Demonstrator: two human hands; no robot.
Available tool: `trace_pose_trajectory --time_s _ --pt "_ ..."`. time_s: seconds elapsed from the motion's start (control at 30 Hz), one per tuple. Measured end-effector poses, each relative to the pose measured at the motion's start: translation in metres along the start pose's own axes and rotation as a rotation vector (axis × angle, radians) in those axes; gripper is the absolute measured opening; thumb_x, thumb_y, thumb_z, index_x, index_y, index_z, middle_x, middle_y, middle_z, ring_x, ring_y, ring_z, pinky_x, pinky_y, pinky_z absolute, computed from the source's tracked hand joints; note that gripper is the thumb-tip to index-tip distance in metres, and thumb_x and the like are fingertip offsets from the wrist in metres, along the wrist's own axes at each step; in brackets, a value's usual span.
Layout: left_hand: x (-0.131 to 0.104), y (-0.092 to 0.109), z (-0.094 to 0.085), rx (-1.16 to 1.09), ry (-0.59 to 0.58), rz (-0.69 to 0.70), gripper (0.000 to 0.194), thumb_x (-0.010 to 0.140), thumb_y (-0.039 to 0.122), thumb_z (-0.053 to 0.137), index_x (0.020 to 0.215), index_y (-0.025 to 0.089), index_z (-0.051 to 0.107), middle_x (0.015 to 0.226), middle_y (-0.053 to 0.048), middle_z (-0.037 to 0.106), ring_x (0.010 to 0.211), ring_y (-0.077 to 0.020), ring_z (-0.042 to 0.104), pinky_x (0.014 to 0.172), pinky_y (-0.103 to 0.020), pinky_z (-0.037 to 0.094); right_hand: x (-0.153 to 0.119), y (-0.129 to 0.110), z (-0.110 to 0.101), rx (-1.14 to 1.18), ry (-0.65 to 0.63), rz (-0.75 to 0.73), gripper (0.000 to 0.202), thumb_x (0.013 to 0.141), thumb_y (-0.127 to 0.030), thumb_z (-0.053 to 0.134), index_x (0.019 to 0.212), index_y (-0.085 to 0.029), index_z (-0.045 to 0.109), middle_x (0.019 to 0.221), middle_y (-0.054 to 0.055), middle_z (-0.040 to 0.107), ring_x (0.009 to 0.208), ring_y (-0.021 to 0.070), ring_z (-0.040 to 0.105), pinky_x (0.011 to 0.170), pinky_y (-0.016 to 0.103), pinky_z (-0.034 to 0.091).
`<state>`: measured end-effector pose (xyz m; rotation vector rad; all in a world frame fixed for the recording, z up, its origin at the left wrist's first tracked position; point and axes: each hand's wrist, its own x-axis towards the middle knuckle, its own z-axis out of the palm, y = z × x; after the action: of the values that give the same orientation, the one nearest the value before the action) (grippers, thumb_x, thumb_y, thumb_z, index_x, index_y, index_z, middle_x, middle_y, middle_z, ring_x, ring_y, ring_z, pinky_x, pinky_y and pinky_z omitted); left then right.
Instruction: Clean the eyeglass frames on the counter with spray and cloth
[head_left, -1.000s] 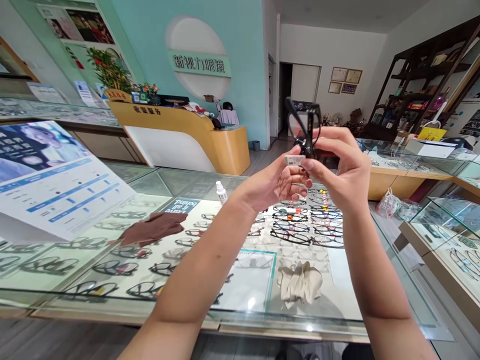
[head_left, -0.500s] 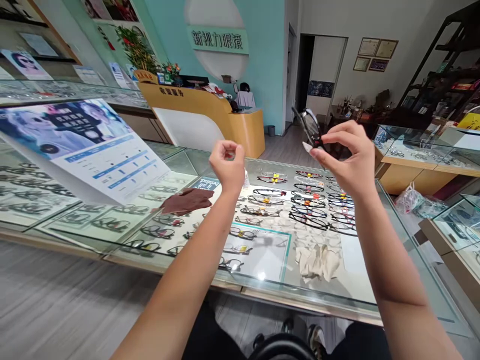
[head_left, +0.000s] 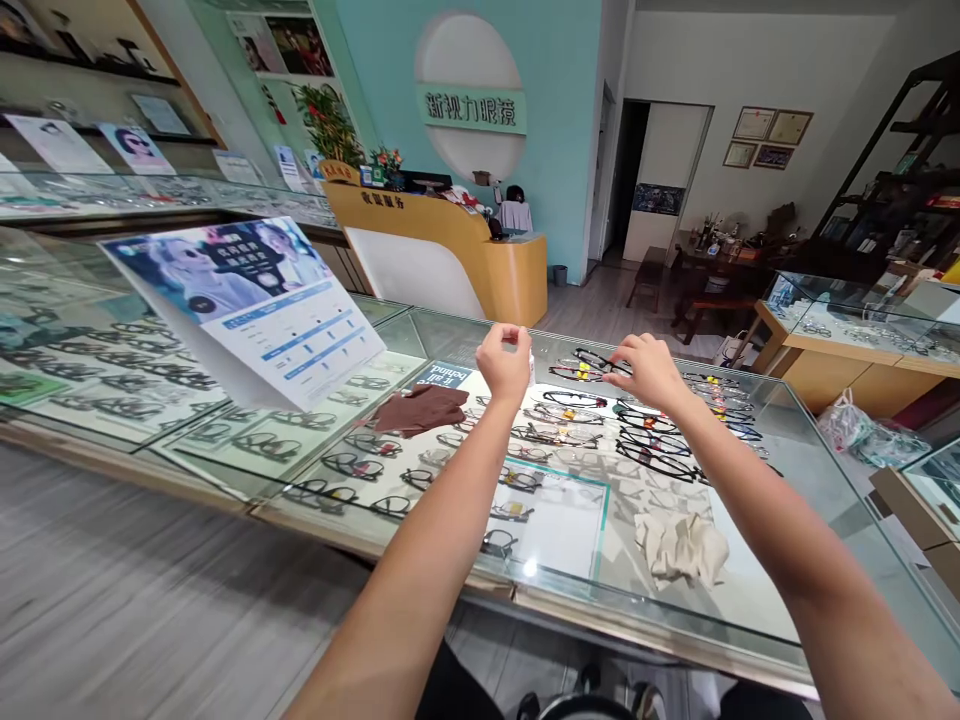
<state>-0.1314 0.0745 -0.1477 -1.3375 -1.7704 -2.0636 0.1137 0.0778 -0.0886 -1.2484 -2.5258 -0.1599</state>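
Observation:
My right hand (head_left: 651,372) pinches a pair of dark-framed eyeglasses (head_left: 596,358) by one side, just over the far rows of glasses on the display case. My left hand (head_left: 506,360) is raised to the left of it, thumb and fingers curled together; whatever they may pinch is too small or hidden to see. Partly behind the left hand stands a small white bottle (head_left: 532,372). Rows of eyeglasses (head_left: 654,442) lie below and in front of my right hand, some with yellow or red tags. Left of my left wrist is a brown cloth (head_left: 421,408).
A glass display case (head_left: 480,575) spans the space before me. A crumpled beige cloth (head_left: 679,548) lies near its front right. A folded standing card (head_left: 300,330) is at left. Behind are a wooden counter (head_left: 517,280), a bench (head_left: 649,275) and plastic bags (head_left: 862,428).
My right hand has lowered the eyeglasses from in front of the doorway to the far rows on the case. My left hand keeps its curled pose. The view has shifted slightly.

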Motion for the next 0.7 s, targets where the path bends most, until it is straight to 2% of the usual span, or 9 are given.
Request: trace_pose_trajectory --time_s 0.1,0.17,0.4,0.7 --pt "0.000 -0.002 0.000 0.003 0.000 -0.013 0.017 0.094 0.023 0.060 0.077 0.023 0.058 0.076 -0.001 0.070 0.078 -0.0200 0.067 0.085 -0.034 0.046 0.023 -0.011 0.021 -0.139 -0.204 -0.034 0.028 0.099 -0.041 0.072 0.115 -0.019 0.079 0.125 0.014 0.073 0.118 0.0321 0.055 0.095 0.041 0.037" --pt "-0.001 -0.002 0.000 0.032 -0.008 -0.003 0.019 0.095 0.023 0.058 0.076 0.023 0.056 0.075 -0.001 0.070 0.078 -0.0208 0.066 0.088 -0.035 0.045 0.036 -0.017 0.032 -0.164 -0.258 -0.052 0.030 0.098 -0.043 0.073 0.114 -0.020 0.080 0.124 0.014 0.073 0.118 0.0315 0.054 0.095 0.040 0.036" --pt "-0.004 -0.004 0.002 0.135 -0.035 0.039 0.018 0.092 0.020 0.060 0.075 0.024 0.056 0.077 -0.003 0.070 0.081 -0.0230 0.065 0.093 -0.038 0.042 0.061 -0.026 0.055 -0.176 -0.339 -0.032 0.029 0.094 -0.042 0.076 0.112 -0.021 0.081 0.125 0.014 0.072 0.119 0.0311 0.055 0.097 0.041 0.036" --pt "-0.004 0.000 0.002 0.183 -0.027 0.051 0.019 0.090 0.019 0.062 0.074 0.025 0.054 0.076 -0.004 0.069 0.081 -0.0249 0.060 0.091 -0.040 0.040 0.072 -0.028 0.059 -0.156 -0.419 0.005 0.030 0.092 -0.046 0.077 0.110 -0.022 0.081 0.130 0.014 0.073 0.122 0.0319 0.057 0.104 0.042 0.037"
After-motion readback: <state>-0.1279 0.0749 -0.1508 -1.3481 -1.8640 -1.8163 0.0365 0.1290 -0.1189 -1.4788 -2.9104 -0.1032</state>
